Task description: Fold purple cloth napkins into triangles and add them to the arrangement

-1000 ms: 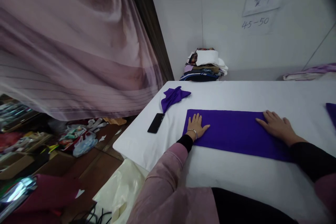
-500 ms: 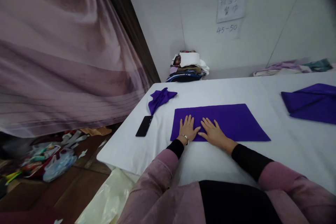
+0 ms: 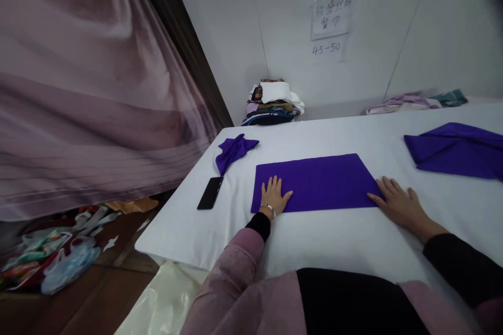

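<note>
On my remote feed, a flat purple cloth (image 3: 322, 180) lies smooth near the middle of the bench (image 3: 314, 241), its right edge slanting. I see the left grip (image 3: 274, 196), a bare hand, laid flat on the cloth's left end, fingers spread and released, grasping nothing; a bracelet (image 3: 270, 209) circles its wrist. The right grip (image 3: 401, 208) is released too: its thumb overlaps the near part of the cloth's right edge, while the other fingers extend just beyond it. I can't tell how firmly either presses.

To the left I have a black phone (image 3: 210, 193), and just beyond it a bunched purple cloth (image 3: 236, 152). Far right, I make out a loosely folded purple cloth (image 3: 459, 152). Past the bench's far edge stands a stack of folded fabrics (image 3: 273, 104), with a handwritten sheet (image 3: 330, 14) on the wall; a pinkish curtain (image 3: 78, 89) hangs at left.
</note>
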`<state>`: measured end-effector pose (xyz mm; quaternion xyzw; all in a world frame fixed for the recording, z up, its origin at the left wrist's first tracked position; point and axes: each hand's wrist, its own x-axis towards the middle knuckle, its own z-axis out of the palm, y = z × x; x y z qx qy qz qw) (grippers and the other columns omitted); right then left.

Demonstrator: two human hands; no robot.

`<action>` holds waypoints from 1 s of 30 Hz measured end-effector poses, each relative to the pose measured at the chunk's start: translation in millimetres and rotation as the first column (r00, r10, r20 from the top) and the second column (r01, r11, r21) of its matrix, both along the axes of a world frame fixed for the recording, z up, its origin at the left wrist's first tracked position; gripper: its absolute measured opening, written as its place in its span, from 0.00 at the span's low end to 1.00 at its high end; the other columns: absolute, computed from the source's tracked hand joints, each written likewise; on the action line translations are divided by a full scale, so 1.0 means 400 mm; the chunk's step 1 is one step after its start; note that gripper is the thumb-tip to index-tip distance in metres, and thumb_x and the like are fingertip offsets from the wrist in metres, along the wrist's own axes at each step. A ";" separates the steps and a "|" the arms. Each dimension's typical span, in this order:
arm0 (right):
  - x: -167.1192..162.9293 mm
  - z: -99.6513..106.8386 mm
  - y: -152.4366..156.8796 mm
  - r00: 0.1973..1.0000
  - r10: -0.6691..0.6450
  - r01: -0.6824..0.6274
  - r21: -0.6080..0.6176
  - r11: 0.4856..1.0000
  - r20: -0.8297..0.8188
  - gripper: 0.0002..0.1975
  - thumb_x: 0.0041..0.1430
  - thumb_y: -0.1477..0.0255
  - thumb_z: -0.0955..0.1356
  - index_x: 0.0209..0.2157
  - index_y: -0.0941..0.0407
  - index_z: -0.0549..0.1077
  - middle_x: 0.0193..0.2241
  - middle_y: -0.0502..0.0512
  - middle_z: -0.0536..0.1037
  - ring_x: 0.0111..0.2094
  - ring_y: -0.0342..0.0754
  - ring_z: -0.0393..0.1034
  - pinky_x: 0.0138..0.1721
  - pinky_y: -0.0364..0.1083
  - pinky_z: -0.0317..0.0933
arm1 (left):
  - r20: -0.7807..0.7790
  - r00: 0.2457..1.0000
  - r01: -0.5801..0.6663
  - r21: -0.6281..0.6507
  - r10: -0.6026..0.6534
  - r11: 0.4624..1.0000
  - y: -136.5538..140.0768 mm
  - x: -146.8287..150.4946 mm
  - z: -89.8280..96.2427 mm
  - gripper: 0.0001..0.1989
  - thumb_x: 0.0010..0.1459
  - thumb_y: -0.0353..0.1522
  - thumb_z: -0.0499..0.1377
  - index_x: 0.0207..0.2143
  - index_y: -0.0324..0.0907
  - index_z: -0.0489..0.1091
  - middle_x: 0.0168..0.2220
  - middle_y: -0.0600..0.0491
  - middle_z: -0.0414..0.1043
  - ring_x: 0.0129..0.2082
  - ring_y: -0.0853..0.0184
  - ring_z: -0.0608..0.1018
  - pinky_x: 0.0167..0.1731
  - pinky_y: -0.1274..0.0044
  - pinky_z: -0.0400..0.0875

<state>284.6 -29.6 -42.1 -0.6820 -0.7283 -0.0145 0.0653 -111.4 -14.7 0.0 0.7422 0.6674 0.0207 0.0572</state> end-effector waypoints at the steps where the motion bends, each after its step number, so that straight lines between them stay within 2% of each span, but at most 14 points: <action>1: -0.001 0.004 -0.003 1.000 -0.021 0.021 0.002 1.000 -0.003 0.34 0.60 0.54 0.49 0.61 0.59 0.56 0.62 0.66 0.54 0.63 0.62 0.44 0.55 0.69 0.42 | 0.010 1.000 -0.013 -0.010 0.013 1.000 -0.001 -0.001 0.002 0.38 0.59 0.54 0.33 0.64 0.40 0.46 0.66 0.49 0.41 0.66 0.59 0.44 0.62 0.60 0.39; 4: -0.048 0.026 -0.011 0.999 -0.022 0.023 0.040 0.999 -0.026 0.36 0.60 0.53 0.49 0.62 0.62 0.53 0.63 0.67 0.52 0.63 0.61 0.42 0.57 0.68 0.41 | 0.031 0.998 -0.049 -0.018 0.050 0.999 -0.014 -0.004 0.008 0.37 0.60 0.53 0.35 0.64 0.41 0.45 0.67 0.49 0.40 0.66 0.59 0.44 0.62 0.61 0.40; 7: -0.163 0.059 -0.017 0.991 0.120 -0.117 0.059 0.991 -0.054 0.36 0.60 0.51 0.49 0.63 0.59 0.51 0.64 0.63 0.51 0.64 0.58 0.39 0.60 0.64 0.37 | 0.011 1.000 -0.024 0.030 0.024 0.999 -0.041 0.000 0.011 0.37 0.59 0.53 0.36 0.64 0.42 0.46 0.67 0.49 0.40 0.66 0.58 0.43 0.62 0.60 0.39; 9: -0.266 0.083 -0.015 0.965 0.249 -0.247 0.034 0.968 -0.081 0.36 0.60 0.50 0.50 0.63 0.56 0.50 0.64 0.60 0.50 0.64 0.57 0.39 0.61 0.62 0.35 | -0.007 1.000 -0.007 0.051 0.007 0.999 -0.056 0.008 0.010 0.37 0.59 0.54 0.36 0.63 0.41 0.47 0.66 0.48 0.41 0.66 0.58 0.44 0.62 0.59 0.39; 13: -0.462 0.114 0.006 0.879 0.459 -0.461 0.009 0.887 -0.131 0.37 0.60 0.48 0.49 0.63 0.55 0.51 0.64 0.59 0.49 0.64 0.56 0.39 0.61 0.60 0.35 | -0.021 1.000 -0.018 0.061 0.019 0.998 -0.063 0.026 0.001 0.39 0.59 0.54 0.36 0.63 0.39 0.48 0.66 0.47 0.41 0.66 0.57 0.44 0.62 0.58 0.39; 16: -0.511 0.103 0.027 0.859 0.491 -0.496 0.001 0.868 -0.144 0.36 0.60 0.48 0.48 0.63 0.53 0.52 0.64 0.58 0.51 0.64 0.57 0.41 0.60 0.60 0.38 | -0.018 0.998 -0.057 0.027 0.057 0.998 -0.065 0.012 -0.004 0.39 0.58 0.55 0.35 0.63 0.40 0.48 0.66 0.47 0.41 0.66 0.57 0.44 0.62 0.58 0.39; 19: -0.419 0.058 0.040 0.902 0.417 -0.418 0.013 0.908 -0.114 0.36 0.59 0.49 0.49 0.62 0.54 0.54 0.63 0.61 0.54 0.63 0.60 0.43 0.58 0.63 0.40 | -0.032 0.990 -0.137 0.001 0.137 0.991 -0.083 -0.042 -0.005 0.38 0.58 0.55 0.36 0.64 0.42 0.47 0.67 0.49 0.40 0.66 0.57 0.44 0.62 0.59 0.39; 21: -0.292 0.014 0.038 0.931 0.350 -0.348 0.039 0.937 -0.104 0.36 0.58 0.50 0.50 0.63 0.54 0.52 0.63 0.62 0.53 0.63 0.63 0.41 0.58 0.67 0.39 | -0.056 0.976 -0.210 -0.001 0.210 0.978 -0.103 -0.091 -0.005 0.37 0.59 0.54 0.36 0.64 0.43 0.46 0.67 0.49 0.40 0.66 0.57 0.44 0.62 0.58 0.39; 22: -0.219 -0.010 0.034 0.938 0.329 -0.326 0.046 0.944 -0.109 0.35 0.58 0.53 0.50 0.64 0.51 0.51 0.63 0.60 0.53 0.63 0.65 0.40 0.57 0.70 0.37 | -0.068 0.968 -0.242 0.002 0.242 0.970 -0.114 -0.114 -0.005 0.36 0.60 0.53 0.36 0.64 0.42 0.46 0.67 0.49 0.40 0.66 0.57 0.44 0.61 0.58 0.40; 24: -0.076 -0.057 0.023 0.951 0.290 -0.281 0.094 0.955 -0.103 0.32 0.56 0.56 0.49 0.63 0.39 0.49 0.65 0.52 0.49 0.63 0.68 0.39 0.55 0.74 0.34 | -0.082 0.955 -0.286 0.014 0.287 0.958 -0.132 -0.150 -0.006 0.36 0.60 0.52 0.36 0.64 0.41 0.46 0.66 0.48 0.40 0.66 0.57 0.44 0.61 0.58 0.40; 26: 0.035 -0.093 0.012 0.952 0.292 -0.276 0.149 0.949 -0.096 0.32 0.53 0.57 0.50 0.61 0.29 0.42 0.65 0.40 0.40 0.62 0.71 0.37 0.52 0.77 0.31 | -0.082 0.947 -0.308 0.025 0.309 0.951 -0.144 -0.168 -0.005 0.36 0.61 0.52 0.37 0.64 0.40 0.46 0.66 0.47 0.41 0.65 0.57 0.45 0.61 0.57 0.41; 28: 0.093 -0.109 0.004 0.947 0.304 -0.281 0.196 0.940 -0.101 0.32 0.51 0.55 0.50 0.59 0.23 0.36 0.64 0.29 0.34 0.61 0.73 0.39 0.51 0.79 0.30 | -0.075 0.939 -0.332 0.044 0.334 0.942 -0.150 -0.169 -0.002 0.35 0.61 0.51 0.39 0.63 0.40 0.47 0.66 0.46 0.43 0.65 0.56 0.47 0.61 0.58 0.43; 30: 0.096 -0.098 -0.002 0.952 0.279 -0.245 0.237 0.940 -0.123 0.32 0.52 0.54 0.50 0.58 0.22 0.33 0.64 0.27 0.35 0.61 0.74 0.41 0.51 0.79 0.32 | -0.059 0.932 -0.351 0.084 0.357 0.932 -0.151 -0.161 0.008 0.33 0.61 0.49 0.42 0.62 0.39 0.50 0.65 0.45 0.47 0.64 0.56 0.52 0.60 0.60 0.47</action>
